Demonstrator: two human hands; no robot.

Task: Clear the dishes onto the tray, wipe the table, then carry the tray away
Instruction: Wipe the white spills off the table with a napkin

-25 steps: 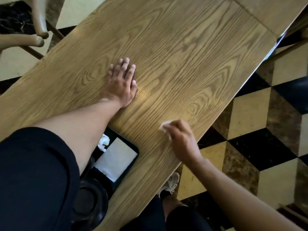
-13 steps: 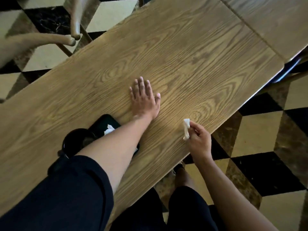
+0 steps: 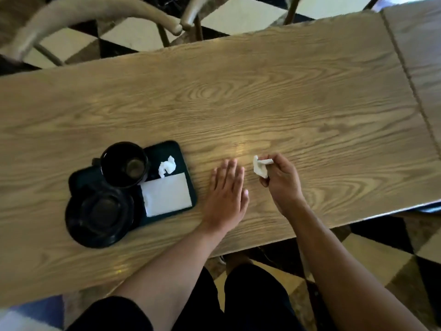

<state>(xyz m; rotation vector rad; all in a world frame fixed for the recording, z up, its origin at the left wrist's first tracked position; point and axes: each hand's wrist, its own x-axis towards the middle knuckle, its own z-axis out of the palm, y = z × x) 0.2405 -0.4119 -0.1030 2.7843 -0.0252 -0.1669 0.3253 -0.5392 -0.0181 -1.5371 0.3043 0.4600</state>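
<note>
- Tray: a dark rectangular one with rounded corners, lying flat on the worktop near its front edge, just beside the left hand.
- On the tray stand a black mug at the back and a black saucer in front of the mug; the saucer overhangs the tray's front corner. A flat white napkin covers the tray's end nearest the hands, with a crumpled white scrap just behind it.
- Handling, as I judge it: the tray looks stiff and light, but the load sits toward one end, so it would tip if lifted by one side. Take hold of both short ends, level. The mug and saucer are likely breakable and could slide on a smooth tray; the overhanging saucer is the first to slip. The paper pieces are light enough to blow off.
- Left hand: flat on the worktop, fingers straight and together, holding nothing, just clear of the tray's end.
- Right hand: beyond the left hand from the tray, fingers curled and pinching a small wad of white tissue, which is soft and limp; whether it touches the wood cannot be told.
- Worktop: long, wood-grained, with a soft glare patch behind the hands; a seam marks a second top butted on at the end far from the tray.
- Room: checkered floor of dark and pale tiles, and curved chair backs across the worktop from the tray.
</note>
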